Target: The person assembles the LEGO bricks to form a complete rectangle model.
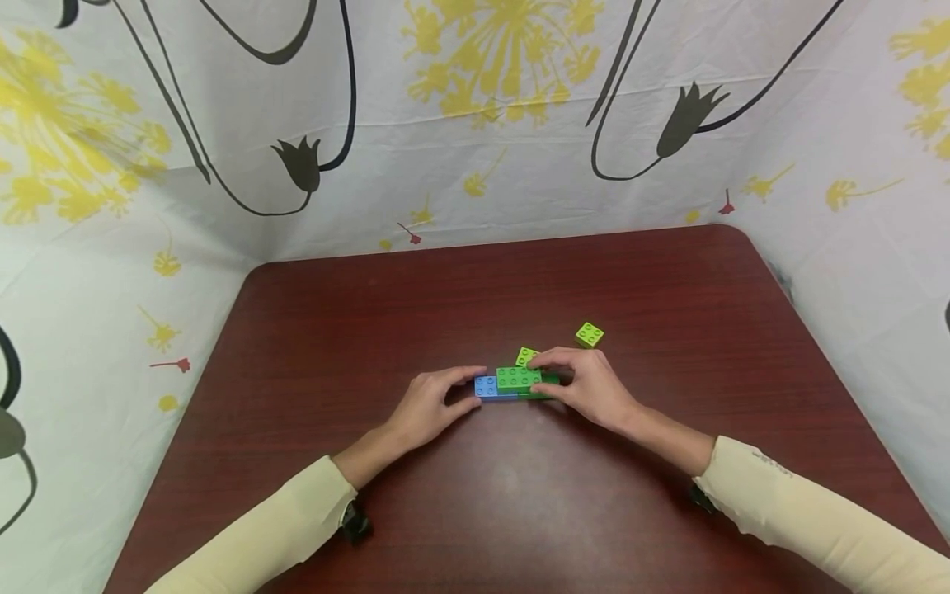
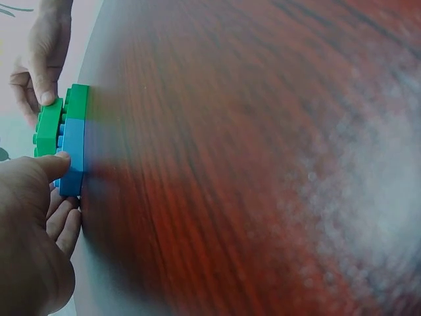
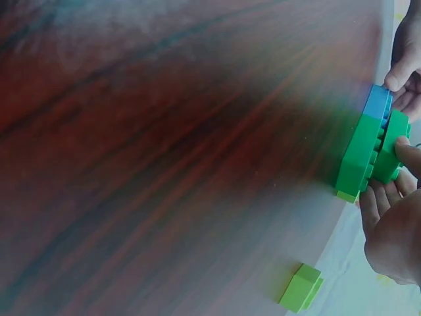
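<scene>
A blue building brick [image 1: 486, 387] and a green brick [image 3: 357, 155] lie end to end on the table. Over their joint sits a second green brick [image 1: 518, 378]; studs show in a thin gap beneath it in both wrist views. My left hand [image 1: 426, 408] holds the blue brick's left end between thumb and fingers. With thumb and fingertips, my right hand [image 1: 594, 388] pinches the upper green brick near its right end. Just behind the bricks is a small lime-green brick [image 1: 526, 355], partly hidden by the right fingers.
Another lime-green brick [image 1: 590, 334] lies farther back, beyond the right hand. The dark red-brown table [image 1: 371, 313] has rounded far corners. A white cloth [image 1: 519, 181] with printed flowers hangs around its back and sides.
</scene>
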The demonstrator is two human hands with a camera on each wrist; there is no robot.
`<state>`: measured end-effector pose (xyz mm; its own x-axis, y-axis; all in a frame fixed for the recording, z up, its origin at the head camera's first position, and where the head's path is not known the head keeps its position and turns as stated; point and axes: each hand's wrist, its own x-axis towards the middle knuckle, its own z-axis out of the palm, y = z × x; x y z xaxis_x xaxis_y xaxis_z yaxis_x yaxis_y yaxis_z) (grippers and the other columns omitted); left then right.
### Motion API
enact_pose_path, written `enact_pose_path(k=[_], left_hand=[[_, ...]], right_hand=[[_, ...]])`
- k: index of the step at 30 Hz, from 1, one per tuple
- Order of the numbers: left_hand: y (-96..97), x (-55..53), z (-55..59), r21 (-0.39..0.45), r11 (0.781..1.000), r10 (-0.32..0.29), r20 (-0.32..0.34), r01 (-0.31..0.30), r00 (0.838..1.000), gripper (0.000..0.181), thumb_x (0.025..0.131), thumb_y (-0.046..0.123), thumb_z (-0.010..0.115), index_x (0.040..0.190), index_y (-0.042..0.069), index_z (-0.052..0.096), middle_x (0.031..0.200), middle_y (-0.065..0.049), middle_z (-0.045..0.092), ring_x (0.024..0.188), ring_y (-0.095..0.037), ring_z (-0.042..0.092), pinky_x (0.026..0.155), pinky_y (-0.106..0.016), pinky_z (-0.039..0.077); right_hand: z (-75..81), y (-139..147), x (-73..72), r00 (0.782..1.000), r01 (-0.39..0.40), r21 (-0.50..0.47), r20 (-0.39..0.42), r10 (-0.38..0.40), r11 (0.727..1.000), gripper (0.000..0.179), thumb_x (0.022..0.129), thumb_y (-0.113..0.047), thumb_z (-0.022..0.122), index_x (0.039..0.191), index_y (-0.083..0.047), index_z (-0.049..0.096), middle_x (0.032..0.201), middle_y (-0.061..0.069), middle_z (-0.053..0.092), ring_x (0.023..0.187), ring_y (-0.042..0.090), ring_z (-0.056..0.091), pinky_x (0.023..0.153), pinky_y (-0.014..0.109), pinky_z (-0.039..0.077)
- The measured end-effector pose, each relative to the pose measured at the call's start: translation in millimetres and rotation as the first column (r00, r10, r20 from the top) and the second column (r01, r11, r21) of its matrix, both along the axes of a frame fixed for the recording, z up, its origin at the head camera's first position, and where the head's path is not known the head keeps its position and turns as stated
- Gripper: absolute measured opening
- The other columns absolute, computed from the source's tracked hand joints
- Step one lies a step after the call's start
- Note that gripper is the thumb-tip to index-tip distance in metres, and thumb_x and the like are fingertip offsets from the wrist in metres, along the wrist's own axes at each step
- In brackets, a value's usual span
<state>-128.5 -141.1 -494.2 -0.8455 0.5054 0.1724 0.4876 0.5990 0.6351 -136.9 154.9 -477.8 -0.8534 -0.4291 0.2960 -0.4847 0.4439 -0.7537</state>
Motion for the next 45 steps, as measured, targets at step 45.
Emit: enact_pose_path(k=[45], left_hand=[[24.1, -3.2, 2.2, 0.108, 0.994, -0.012, -0.125, 0.025, 0.992, 0.043, 0.098, 0.026, 0.080, 0.137, 0.011, 0.072, 0.130, -0.004, 0.075, 0.115, -0.015, 0.072, 0.092, -0.037, 0.060]], right_hand=[[3.2, -3, 3.9, 0.999, -0.022, 0.067, -0.038, 0.025, 0.997, 0.034, 0.083, -0.008, 0.092, 0.115, -0.008, 0.081, 0.114, 0.005, 0.078, 0.105, 0.022, 0.075, 0.085, 0.042, 0.062]])
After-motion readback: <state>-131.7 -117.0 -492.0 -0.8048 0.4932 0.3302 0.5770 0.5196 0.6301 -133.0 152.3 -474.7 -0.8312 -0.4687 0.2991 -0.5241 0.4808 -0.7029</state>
